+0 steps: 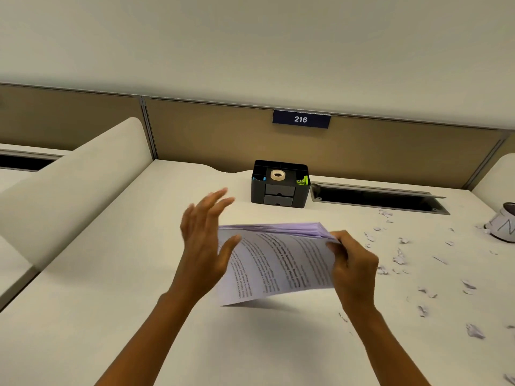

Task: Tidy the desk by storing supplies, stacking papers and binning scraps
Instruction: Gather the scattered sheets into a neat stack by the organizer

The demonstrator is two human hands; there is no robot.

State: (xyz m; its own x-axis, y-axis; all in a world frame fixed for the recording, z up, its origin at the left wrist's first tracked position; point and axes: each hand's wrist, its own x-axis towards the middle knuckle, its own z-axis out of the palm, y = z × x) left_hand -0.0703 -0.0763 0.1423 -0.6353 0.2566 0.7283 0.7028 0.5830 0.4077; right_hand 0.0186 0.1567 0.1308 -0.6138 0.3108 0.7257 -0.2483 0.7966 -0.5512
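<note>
paper stack (278, 263) in the pinch of the right hand (354, 270), left hand (203, 240) (blurred, fingers straight) at its left edge

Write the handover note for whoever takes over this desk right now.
Right hand grips the right edge of the paper stack. Left hand is open and blurred at its left edge.
The stack is held tilted above the desk.
The black organizer at the back holds a tape roll and green clips.
Done: papers gathered, supplies in view stored.
Left: set the stack down, then bin the paper scraps scattered on the desk's right side. A white container sits at the right edge, partly out of view.
</note>
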